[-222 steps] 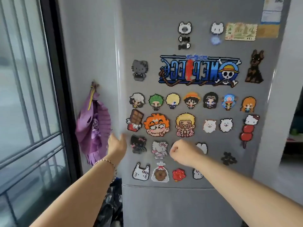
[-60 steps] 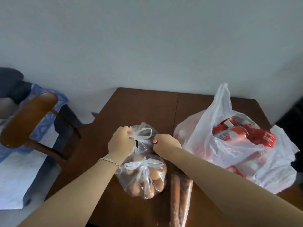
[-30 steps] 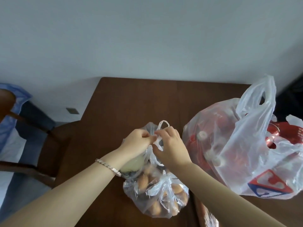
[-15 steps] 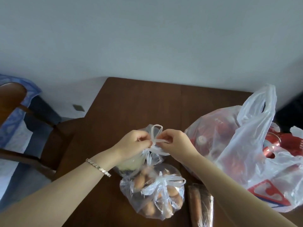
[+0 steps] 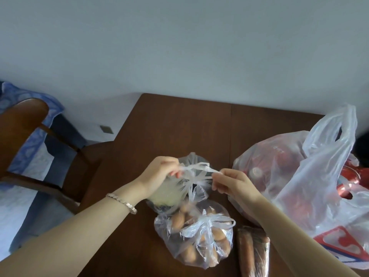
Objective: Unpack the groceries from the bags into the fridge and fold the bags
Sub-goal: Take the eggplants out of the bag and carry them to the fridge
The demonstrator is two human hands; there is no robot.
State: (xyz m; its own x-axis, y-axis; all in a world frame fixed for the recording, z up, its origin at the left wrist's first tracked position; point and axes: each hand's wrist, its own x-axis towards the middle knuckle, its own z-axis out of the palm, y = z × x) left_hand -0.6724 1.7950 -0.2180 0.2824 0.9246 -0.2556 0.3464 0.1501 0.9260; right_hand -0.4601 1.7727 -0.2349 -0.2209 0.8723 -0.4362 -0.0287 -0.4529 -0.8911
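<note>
On the brown table [image 5: 179, 124] stands a small clear bag [image 5: 191, 188] with something pale green inside. My left hand [image 5: 159, 176] pinches one handle strip of its knot and my right hand [image 5: 229, 182] pinches the other, the strips stretched between them. In front of it lies a knotted clear bag of brown eggs [image 5: 199, 236]. A wrapped pack of sausages [image 5: 253, 252] lies to its right. A large white bag [image 5: 311, 176] with red packs and bottles stands at the right.
A wooden chair [image 5: 26, 124] with a blue cloth stands left of the table. A plain pale wall runs behind the table. The fridge is out of view.
I have turned from the fridge to the table. Over the last second my hands have moved apart, pulling the small bag's handle strips sideways.
</note>
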